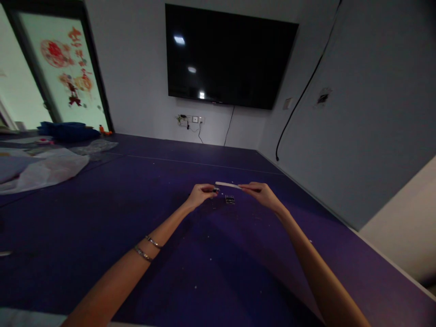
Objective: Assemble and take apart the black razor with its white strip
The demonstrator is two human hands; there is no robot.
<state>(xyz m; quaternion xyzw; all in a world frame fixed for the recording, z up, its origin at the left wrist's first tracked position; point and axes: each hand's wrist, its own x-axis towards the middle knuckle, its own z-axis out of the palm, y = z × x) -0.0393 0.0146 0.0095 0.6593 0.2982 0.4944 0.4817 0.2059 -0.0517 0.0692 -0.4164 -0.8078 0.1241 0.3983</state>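
Observation:
My left hand [201, 194] pinches a small dark piece with a shiny part [215, 189], too small to name, a little above the purple surface. Across from it, my right hand [260, 192] grips one end of a thin white stick [227, 184]. The stick's free end points left and lies close to my left fingertips; whether it touches the small piece, I cannot tell. Below the stick, a small dark square piece with light markings [230, 199] rests on the surface, between my two hands.
Clear plastic wrapping [51, 169] spreads over the far left of the purple surface [153, 254], with a blue cloth bundle [68, 131] and a small orange object [104, 131] behind it. A black cable [299, 106] hangs down the right wall. White specks dot the surface.

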